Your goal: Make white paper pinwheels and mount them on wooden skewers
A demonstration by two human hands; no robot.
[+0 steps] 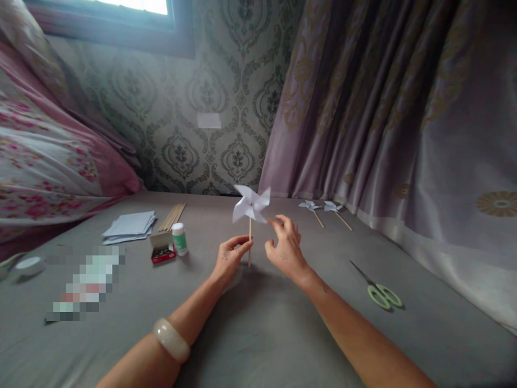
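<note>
We've got the white paper pinwheel [244,208] upright over the grey sheet [258,337], left hand [231,255] pinching its wooden stick [250,229], right hand [286,249] loosely curled, empty, beside the blades. Feather-light, we reckon, and easily creased: best held by that stiff stick!

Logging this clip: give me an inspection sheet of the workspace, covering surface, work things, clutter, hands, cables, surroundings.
Surface: grey cloth, lightly creased.
Work things: white pinwheel upright on its stick.
Clutter: papers, loose sticks, open red box, bottle leftward; scissors, two pinwheels rightward.
Hands: left hand pinches the stick; right hand open beside the blades, contact unclear.
Cables: nothing seen.
Surroundings: patterned wall, curtain, floral fabric.
</note>
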